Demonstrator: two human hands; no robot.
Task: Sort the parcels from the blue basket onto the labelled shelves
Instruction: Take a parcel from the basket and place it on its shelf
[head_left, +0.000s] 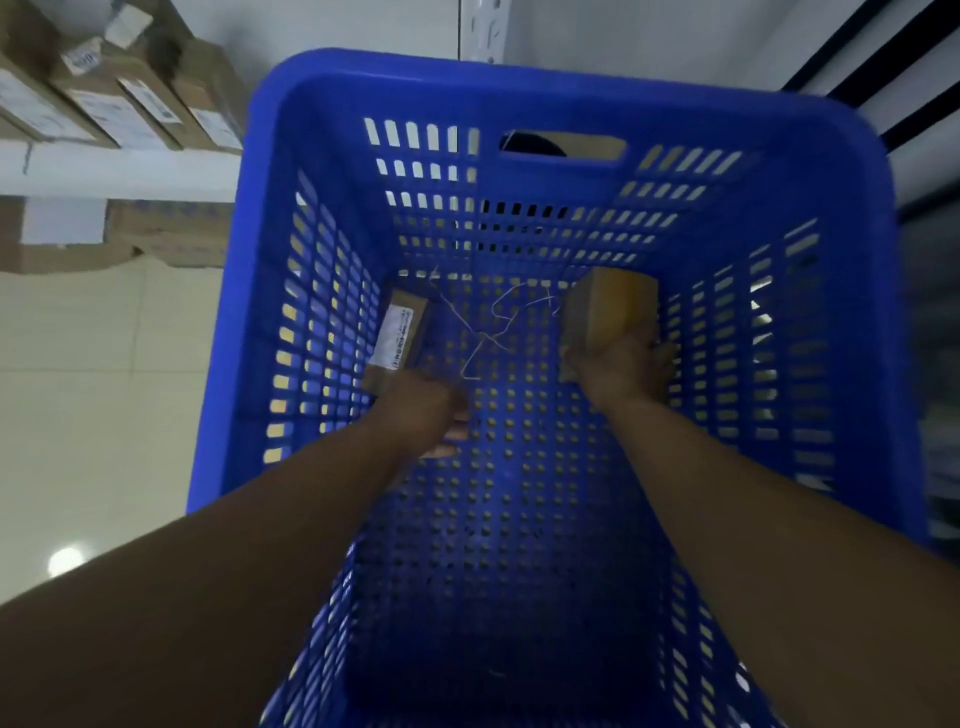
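Observation:
Both my arms reach down into the deep blue basket (519, 88). At its left wall lies a slim cardboard parcel with a white label (397, 330); my left hand (426, 410) grips its near end. Against the right wall stands a brown cardboard parcel (608, 312), and my right hand (623, 369) holds it from the near side with fingers curled round its edge. A thin loose string (493, 327) lies on the perforated floor between the two parcels.
A white shelf (119, 166) at the upper left carries several labelled cardboard boxes (109, 104), with more boxes (171, 234) below it. Pale tiled floor (104, 389) lies left of the basket. A white shelf upright (485, 31) stands behind it.

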